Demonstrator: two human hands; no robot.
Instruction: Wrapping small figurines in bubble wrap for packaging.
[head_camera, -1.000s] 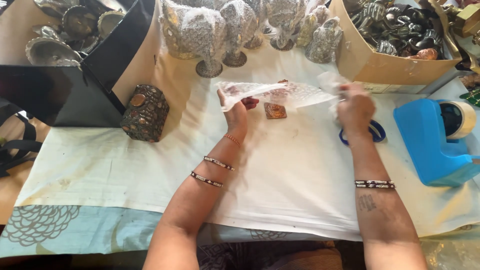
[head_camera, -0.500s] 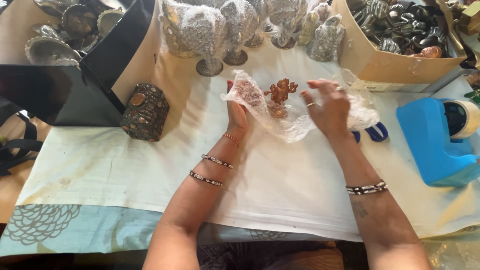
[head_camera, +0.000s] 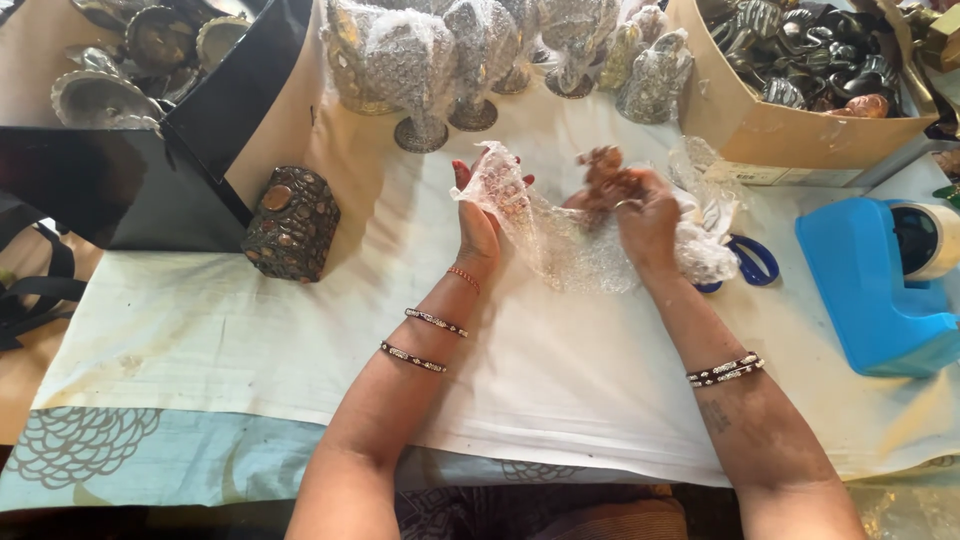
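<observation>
- Since the earlier frame, the right hand (head_camera: 645, 215) had moved further over the bubble wrap (head_camera: 580, 250), and the small brown ornament (head_camera: 600, 160) had risen to the fingertips.
- The left hand (head_camera: 480, 215) stood upright and open, its palm backing one raised edge of the wrap.
- The right hand was closed on the ornament, above the sheet, over the white cloth (head_camera: 300, 330) on the worktop.
- Risk: the ornament was pinched only at the fingertips; a slip could drop it onto the worktop.
- Risk: the loose wrap hung over the scissors (head_camera: 750, 262) and could snag there.
- Risk: the wrapped goblets (head_camera: 420, 80) stood near; a wide sweep could tip one.
</observation>
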